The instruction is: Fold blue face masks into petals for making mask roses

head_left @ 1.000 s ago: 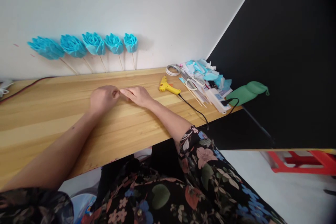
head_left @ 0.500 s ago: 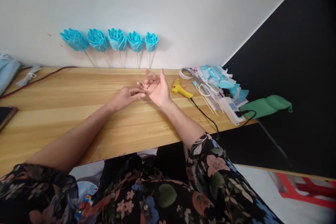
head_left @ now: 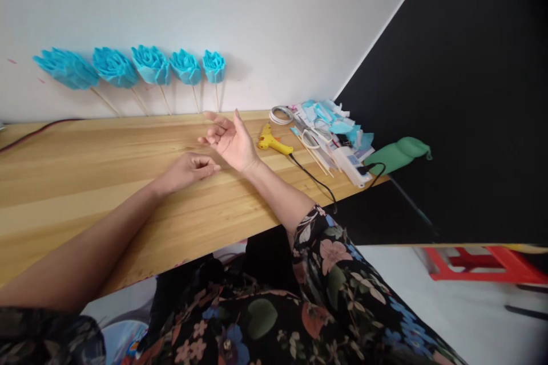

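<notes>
My right hand (head_left: pixel 229 140) rests on the wooden table (head_left: pixel 85 171) with its palm turned up, fingers spread and nothing in it. Just left of it lies my left hand (head_left: pixel 188 169), palm down with its fingers loosely curled, holding nothing that I can see. The two hands are a little apart. A yellow glue gun (head_left: pixel 273 142) lies on the table just right of my right hand, its black cord (head_left: pixel 312 179) running off the front edge.
Several blue paper flowers on sticks (head_left: pixel 152 68) lean against the white wall. A heap of blue paper scraps, sticks, tape and a white power strip (head_left: pixel 331 134) sits at the table's right end, beside a green object (head_left: pixel 398 154). A red stool (head_left: pixel 483 262) stands on the floor at right.
My hands have parted. The right hand turned palm up from lying flat, and the left hand slid back toward me. The camera swung sideways and back.
</notes>
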### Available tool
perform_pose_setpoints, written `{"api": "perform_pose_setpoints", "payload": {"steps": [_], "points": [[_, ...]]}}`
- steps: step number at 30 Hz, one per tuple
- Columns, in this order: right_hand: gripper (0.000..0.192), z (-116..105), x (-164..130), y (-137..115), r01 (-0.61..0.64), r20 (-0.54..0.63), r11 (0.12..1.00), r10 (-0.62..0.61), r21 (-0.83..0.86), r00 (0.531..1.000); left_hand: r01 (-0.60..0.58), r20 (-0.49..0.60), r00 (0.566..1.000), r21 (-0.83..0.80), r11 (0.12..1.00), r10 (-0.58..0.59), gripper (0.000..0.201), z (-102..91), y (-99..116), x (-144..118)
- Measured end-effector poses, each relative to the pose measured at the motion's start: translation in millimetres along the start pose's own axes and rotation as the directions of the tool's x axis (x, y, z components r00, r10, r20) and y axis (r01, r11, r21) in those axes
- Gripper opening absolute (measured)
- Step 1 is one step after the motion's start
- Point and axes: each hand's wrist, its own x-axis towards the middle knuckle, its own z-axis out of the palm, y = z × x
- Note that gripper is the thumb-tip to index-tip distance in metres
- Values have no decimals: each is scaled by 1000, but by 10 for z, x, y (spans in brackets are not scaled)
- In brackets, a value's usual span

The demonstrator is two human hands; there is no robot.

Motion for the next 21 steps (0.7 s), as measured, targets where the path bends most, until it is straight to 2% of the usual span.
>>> {"api": "perform_pose_setpoints", "payload": {"steps": [5, 8, 10, 12, 14, 15, 17, 19, 20, 21], "points": [[72, -168, 118, -191, 159, -93, 971, -178, -179, 980, 27, 26, 999, 11, 1000, -27, 39, 18, 3, -8], [71, -324, 202, -396, 205, -102, 923, -249, -324, 963, 25, 33, 999, 36, 999, -26, 42, 8, 15, -13], [64, -570, 254, -587, 195, -81, 847, -268, -494, 960, 25, 42, 999, 58, 998, -27, 43, 2, 26, -20], [53, -966, 256, -825, 178, -87, 688, -332, -703, 939, 24, 53, 998, 73, 997, -28, 43, 0, 30, -27], [40, -1473, 164, -1092, 4, -182, 422, -399, -907, 899, 23, 71, 997, 81, 996, -29, 43, 3, 26, -32], [40, -1741, 76, -1225, -154, -268, 281, -432, -947, 861, 23, 78, 997, 83, 996, -29, 43, 6, 23, -32], [48, -2249, -160, -1460, -499, -464, 73, -500, -864, 731, 17, 83, 996, 85, 996, -24, 43, 14, 18, -30], [57, -2657, -416, -1621, -728, -618, 1, -528, -686, 583, 5, 76, 997, 86, 996, -12, 44, 21, 21, -25], [61, -2812, -524, -1668, -788, -671, -14, -514, -616, 534, 0, 71, 997, 84, 996, -6, 44, 24, 25, -23], [67, -2934, -607, -1697, -824, -715, -23, -484, -566, 505, -3, 65, 998, 83, 997, -2, 44, 26, 31, -20]]}}
